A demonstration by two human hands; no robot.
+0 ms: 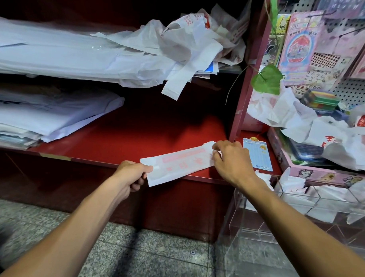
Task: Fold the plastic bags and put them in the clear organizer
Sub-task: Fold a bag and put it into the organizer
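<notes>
Head view: both hands hold a folded plastic bag [177, 162] over the red shelf [136, 134] edge.
Left hand [132, 175] pinches one end, right hand [231, 158] the other; thin white strip, pink print. Clear organizer [257, 219] sits lower right.

The long folded plastic bag [177, 162] is white with pale red printed characters and a pink band of print along its upper edge. It lies on the deep red shelf [136, 134], whose front edge is a duller maroon. Right of the bag, a small card [257, 154] is light blue with a fine grid and a yellow motif on top. Above the bag, crumpled plastic bags [187, 35] are white with red print. The clear organizer [278, 214], lower right of the bag, is colourless. The stone floor [132, 256] is speckled grey.
</notes>
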